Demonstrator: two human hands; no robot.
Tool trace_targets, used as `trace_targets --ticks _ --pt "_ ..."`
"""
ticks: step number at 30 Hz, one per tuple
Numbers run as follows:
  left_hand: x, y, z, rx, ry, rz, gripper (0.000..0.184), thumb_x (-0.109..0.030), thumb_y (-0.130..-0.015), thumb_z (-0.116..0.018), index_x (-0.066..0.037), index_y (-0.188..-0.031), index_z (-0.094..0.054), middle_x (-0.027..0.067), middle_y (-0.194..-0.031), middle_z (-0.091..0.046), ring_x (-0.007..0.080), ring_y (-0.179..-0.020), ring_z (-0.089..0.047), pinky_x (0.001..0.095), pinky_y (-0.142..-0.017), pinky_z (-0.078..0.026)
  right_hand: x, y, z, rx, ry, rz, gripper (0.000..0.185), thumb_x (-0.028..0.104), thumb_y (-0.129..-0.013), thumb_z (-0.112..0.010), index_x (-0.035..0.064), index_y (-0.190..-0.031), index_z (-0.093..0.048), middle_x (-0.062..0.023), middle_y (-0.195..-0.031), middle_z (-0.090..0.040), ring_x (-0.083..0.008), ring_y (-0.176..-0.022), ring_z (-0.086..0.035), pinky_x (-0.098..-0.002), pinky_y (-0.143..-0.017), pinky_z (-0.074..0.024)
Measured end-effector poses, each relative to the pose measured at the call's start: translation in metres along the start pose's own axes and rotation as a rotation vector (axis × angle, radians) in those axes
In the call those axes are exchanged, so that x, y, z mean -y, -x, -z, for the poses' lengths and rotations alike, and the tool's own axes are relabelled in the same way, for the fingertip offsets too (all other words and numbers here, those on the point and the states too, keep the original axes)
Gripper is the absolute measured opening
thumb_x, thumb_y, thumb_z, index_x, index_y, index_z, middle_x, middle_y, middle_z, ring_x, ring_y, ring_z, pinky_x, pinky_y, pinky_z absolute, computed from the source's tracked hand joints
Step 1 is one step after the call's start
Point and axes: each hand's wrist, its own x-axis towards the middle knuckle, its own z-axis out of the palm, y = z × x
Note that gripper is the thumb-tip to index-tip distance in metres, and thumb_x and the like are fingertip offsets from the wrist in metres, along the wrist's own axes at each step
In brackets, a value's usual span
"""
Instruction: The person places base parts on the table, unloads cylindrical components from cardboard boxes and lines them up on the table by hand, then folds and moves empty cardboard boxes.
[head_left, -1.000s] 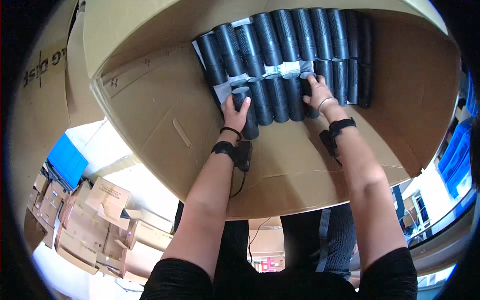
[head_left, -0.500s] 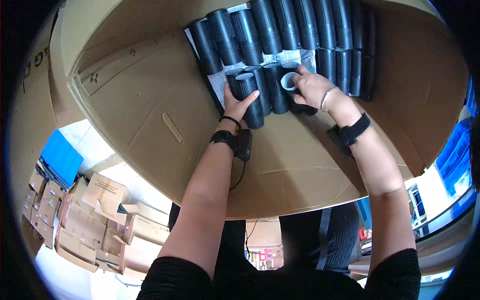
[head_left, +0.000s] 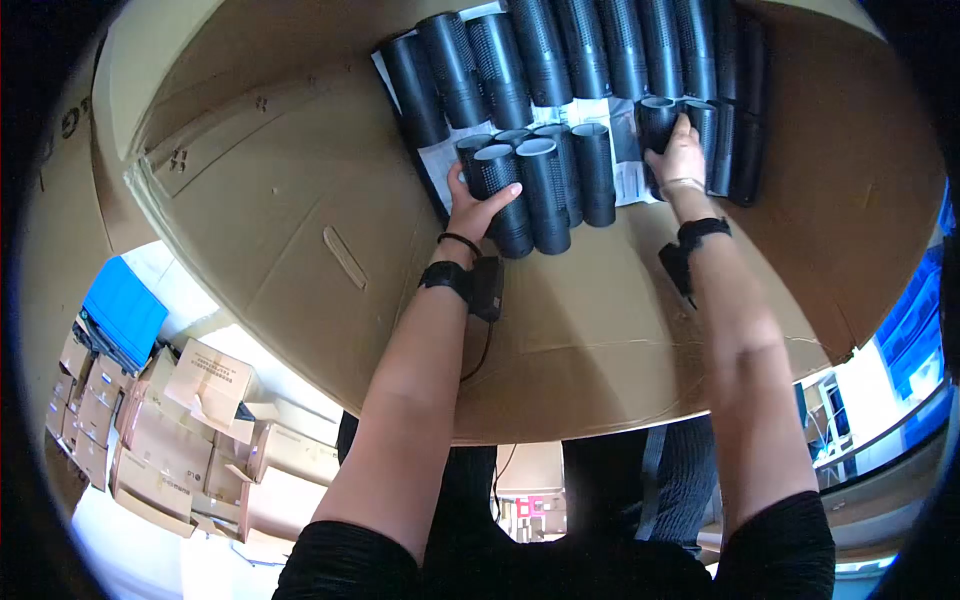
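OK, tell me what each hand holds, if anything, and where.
Left hand: a tube, around its upper side. Right hand: a second tube, near its rim.

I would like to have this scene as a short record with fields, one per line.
Left hand: around a front black tube
Right hand: at another dark tube, grip unclear
Far row: dark tubes side by side
Gap between hands: paper showing
Container: large cardboard box
Background left: cartons, blue object
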Motion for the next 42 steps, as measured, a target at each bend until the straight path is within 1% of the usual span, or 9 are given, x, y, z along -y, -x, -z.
trace_targets --ticks 3,6,9,14,17,26,28,34,42 --pt "-0.004 0.002 0.007 0.016 -0.013 0.058 0.099 -0.021 -0.057 -0.079 -0.005 -0.126 -0.009 0.0149 -0.117 -0.040 0.0242 -0.107 -0.043 0.0372 -0.092 -0.035 -0.009 0.010 0.010 0.123 -0.019 0.015 0.078 0.020 -0.063 -0.073 0.0012 -0.124 -0.030 -0.0210 -0.108 -0.050 -0.0323 -0.097 -0.053 -0.0375 -0.083 -0.0440" --pt "-0.003 -0.001 0.008 0.047 -0.023 0.061 0.097 -0.021 -0.057 -0.078 -0.006 -0.126 -0.011 0.0144 -0.119 -0.039 0.0247 -0.109 -0.041 0.0378 -0.093 -0.033 -0.019 0.015 0.017 0.864 -0.586 0.119 0.093 0.022 -0.055 -0.078 0.0033 -0.128 -0.024 -0.0178 -0.115 -0.046 -0.0304 -0.103 -0.049 -0.0378 -0.088 -0.0406" --pt "-0.002 -0.001 0.007 0.074 -0.069 0.033 0.093 -0.022 -0.060 -0.076 -0.009 -0.127 -0.013 0.0127 -0.121 -0.038 0.0242 -0.112 -0.038 0.0396 -0.095 -0.028 0.001 0.034 -0.005 0.865 -0.941 0.079 0.106 0.023 -0.050 -0.082 0.0064 -0.132 -0.016 -0.0141 -0.120 -0.042 -0.0270 -0.110 -0.042 -0.0385 -0.093 -0.0344" --pt "-0.004 0.003 0.020 0.183 0.086 0.179 0.095 -0.017 -0.058 -0.077 -0.012 -0.128 -0.012 0.0105 -0.123 -0.036 0.0253 -0.111 -0.038 0.0416 -0.094 -0.032 0.010 0.032 -0.031 0.809 -0.806 -0.024 0.112 0.020 -0.048 -0.083 0.0090 -0.133 -0.012 -0.0131 -0.125 -0.037 -0.0261 -0.117 -0.034 -0.0380 -0.098 -0.0276" --pt "-0.006 0.002 0.017 0.248 0.177 0.193 0.093 -0.017 -0.059 -0.076 -0.014 -0.129 -0.014 0.0084 -0.124 -0.035 0.0255 -0.113 -0.036 0.0424 -0.095 -0.030 -0.003 0.027 -0.039 1.067 -1.166 -0.016 0.115 0.018 -0.047 -0.083 0.0101 -0.135 -0.008 -0.0124 -0.129 -0.032 -0.0262 -0.119 -0.032 -0.0383 -0.100 -0.0247" --pt "-0.015 -0.001 0.003 0.446 0.268 0.102 0.092 -0.016 -0.062 -0.073 -0.012 -0.132 -0.014 0.0074 -0.127 -0.033 0.0248 -0.118 -0.031 0.0413 -0.099 -0.025 0.024 0.038 -0.029 1.200 -1.425 0.046 0.107 0.013 -0.052 -0.079 0.0089 -0.135 -0.011 -0.0112 -0.130 -0.032 -0.0239 -0.120 -0.031 -0.0369 -0.101 -0.0243" --pt "-0.018 0.003 0.002 0.456 0.287 0.113 0.093 -0.017 -0.063 -0.073 -0.011 -0.133 -0.012 0.0081 -0.128 -0.032 0.0246 -0.119 -0.030 0.0403 -0.100 -0.023 0.023 0.040 -0.023 1.266 -1.429 -0.056 0.105 0.011 -0.053 -0.078 0.0085 -0.135 -0.012 -0.0111 -0.129 -0.033 -0.0235 -0.120 -0.031 -0.0364 -0.100 -0.0245" --pt "-0.034 0.036 -0.011 0.482 0.389 0.143 0.097 -0.020 -0.063 -0.074 -0.011 -0.134 -0.008 0.0087 -0.132 -0.027 0.0242 -0.123 -0.026 0.0391 -0.101 -0.021 0.021 0.054 0.037 1.246 -1.414 -0.049 0.103 0.010 -0.054 -0.077 0.0066 -0.134 -0.013 -0.0117 -0.130 -0.032 -0.0227 -0.120 -0.030 -0.0349 -0.100 -0.0251" --pt "-0.117 0.156 -0.007 0.593 0.435 0.051 0.095 -0.019 -0.066 -0.072 -0.011 -0.134 -0.007 0.0081 -0.135 -0.024 0.0241 -0.124 -0.025 0.0387 -0.101 -0.024 0.033 0.139 0.167 0.945 -1.313 0.081 0.106 0.010 -0.050 -0.081 0.0031 -0.133 -0.015 -0.0098 -0.130 -0.031 -0.0207 -0.120 -0.029 -0.0320 -0.101 -0.0244"
